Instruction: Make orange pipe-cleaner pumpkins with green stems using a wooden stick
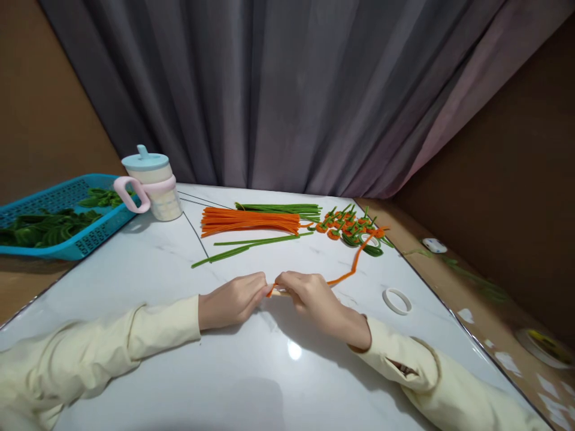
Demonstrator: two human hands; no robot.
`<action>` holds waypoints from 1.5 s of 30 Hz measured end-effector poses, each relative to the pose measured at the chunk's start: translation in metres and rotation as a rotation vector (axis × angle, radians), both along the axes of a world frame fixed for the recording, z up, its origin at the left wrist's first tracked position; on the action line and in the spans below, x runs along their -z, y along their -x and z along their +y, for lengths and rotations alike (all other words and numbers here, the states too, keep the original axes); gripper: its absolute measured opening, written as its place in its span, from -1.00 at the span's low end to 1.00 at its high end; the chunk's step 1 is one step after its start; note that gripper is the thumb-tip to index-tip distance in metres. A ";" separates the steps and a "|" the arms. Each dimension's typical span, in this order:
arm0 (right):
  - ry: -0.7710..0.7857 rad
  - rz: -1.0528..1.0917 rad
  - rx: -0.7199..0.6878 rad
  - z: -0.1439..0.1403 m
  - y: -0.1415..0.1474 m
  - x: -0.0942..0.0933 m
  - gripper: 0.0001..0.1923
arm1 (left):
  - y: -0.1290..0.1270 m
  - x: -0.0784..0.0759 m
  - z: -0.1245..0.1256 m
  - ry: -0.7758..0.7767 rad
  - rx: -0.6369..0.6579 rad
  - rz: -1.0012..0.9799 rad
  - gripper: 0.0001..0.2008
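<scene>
My left hand (233, 299) and my right hand (314, 299) meet fingertip to fingertip low over the white marble table (251, 371). Both pinch the near end of one orange pipe cleaner (348, 272), which trails away to the right toward the finished pieces. A thin pale stick seems to lie under my right fingers, mostly hidden. Behind the hands lies a bundle of orange pipe cleaners (249, 220), a bundle of green pipe cleaners (283, 208) and two loose green ones (251, 244).
A cluster of small orange-and-green pipe-cleaner flowers (348, 226) sits at the back right. A white tape ring (397, 300) lies right of my right hand. A lidded cup with a pink handle (150, 182) and a blue basket of green pieces (54, 221) stand at the left.
</scene>
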State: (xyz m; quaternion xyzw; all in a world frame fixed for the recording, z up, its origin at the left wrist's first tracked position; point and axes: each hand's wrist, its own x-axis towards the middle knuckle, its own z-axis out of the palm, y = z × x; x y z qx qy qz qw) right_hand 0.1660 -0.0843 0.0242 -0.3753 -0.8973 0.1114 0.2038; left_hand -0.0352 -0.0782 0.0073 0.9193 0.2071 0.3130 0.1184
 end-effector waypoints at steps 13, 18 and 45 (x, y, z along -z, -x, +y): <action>-0.792 -0.229 -0.018 -0.008 -0.003 -0.007 -0.77 | -0.009 -0.010 -0.010 0.684 -0.176 -0.224 -0.59; -0.923 -0.275 -0.029 -0.007 -0.003 -0.009 -0.80 | -0.017 -0.014 -0.013 1.306 -0.142 -0.373 -0.51; -0.764 -0.254 -0.152 -0.008 0.001 0.000 -0.75 | -0.016 -0.015 -0.011 1.445 -0.241 -0.375 -0.56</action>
